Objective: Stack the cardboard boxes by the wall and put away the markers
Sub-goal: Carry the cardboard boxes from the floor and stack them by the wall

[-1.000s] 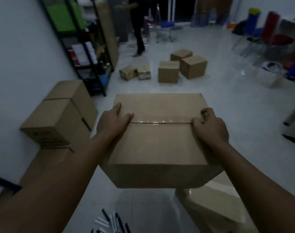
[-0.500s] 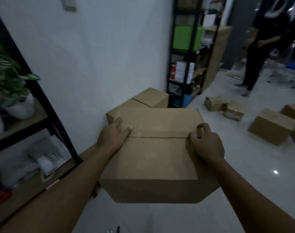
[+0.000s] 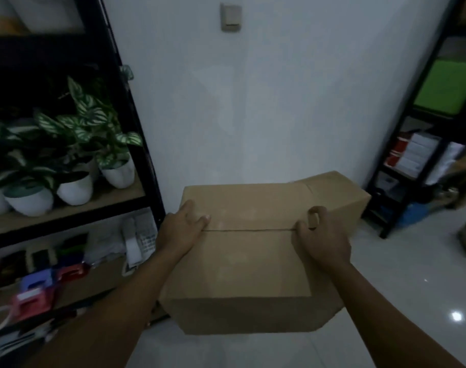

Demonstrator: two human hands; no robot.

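Note:
I hold a large brown cardboard box (image 3: 247,261) in front of me, facing the white wall (image 3: 266,107). My left hand (image 3: 182,228) grips its left top edge, fingers lying on the taped seam. My right hand (image 3: 320,237) grips the right top edge, thumb and fingers curled on the lid. Behind the held box, against the wall, another cardboard box (image 3: 340,195) shows its right end. No markers are in view.
A black shelf rack (image 3: 136,144) on the left carries potted plants (image 3: 75,155) in white pots and clutter below. Another black rack (image 3: 423,144) with a green bin (image 3: 449,88) stands at the right. Glossy white floor tiles (image 3: 412,288) spread to the right.
My view has swung left from the room to face the wall. The box stays in both hands and is now nearer the wall and the stacked box.

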